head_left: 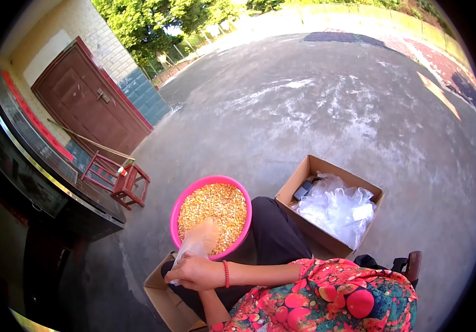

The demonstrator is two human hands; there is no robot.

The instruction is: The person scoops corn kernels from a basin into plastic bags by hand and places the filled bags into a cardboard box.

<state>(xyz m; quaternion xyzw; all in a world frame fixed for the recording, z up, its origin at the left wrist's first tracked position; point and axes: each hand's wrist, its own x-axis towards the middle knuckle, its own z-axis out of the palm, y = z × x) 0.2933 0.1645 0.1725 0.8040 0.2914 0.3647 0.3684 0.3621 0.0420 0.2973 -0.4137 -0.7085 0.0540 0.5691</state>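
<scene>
A pink basin [249,213] full of yellow corn kernels [221,202] stands at the centre-left. Over its near edge lies a clear plastic bag [200,237], its far end resting on the kernels. My right hand [192,271], with a red bead bracelet at the wrist, is closed on the near end of the bag. My left forearm comes up from below, and the left hand is hidden behind the right one, so its fingers do not show.
An open cardboard box [326,240] with clear plastic bags and a dark object is right of my knee. Another cardboard box [163,299] sits under my hands. A small red chair [130,182] stands near a brown door [83,94]. A dark cabinet [44,188] is at left.
</scene>
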